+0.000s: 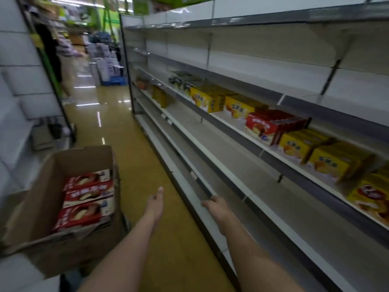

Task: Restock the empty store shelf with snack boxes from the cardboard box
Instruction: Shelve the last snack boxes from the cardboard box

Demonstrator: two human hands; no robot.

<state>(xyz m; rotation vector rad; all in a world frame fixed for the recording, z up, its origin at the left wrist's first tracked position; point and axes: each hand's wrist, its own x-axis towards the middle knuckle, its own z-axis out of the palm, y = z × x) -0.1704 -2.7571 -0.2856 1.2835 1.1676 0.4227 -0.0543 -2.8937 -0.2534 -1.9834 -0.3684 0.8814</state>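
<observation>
Both hands are empty: my left hand (pixel 155 202) has straight fingers over the floor, my right hand (pixel 215 206) curls loosely at the low shelf (pixel 263 211) edge. Red boxes (pixel 87 199) wait in the carton (pixel 42 186), left. Next I reach in and grip one.

Red snack boxes (pixel 84 199), brown cardboard box (pixel 37 186)

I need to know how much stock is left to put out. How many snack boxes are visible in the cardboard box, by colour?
Red snack boxes showing in the cardboard box: 3
Yellow snack boxes showing in it: 0
Total visible: 3. Any boxes underneath are hidden.
</observation>
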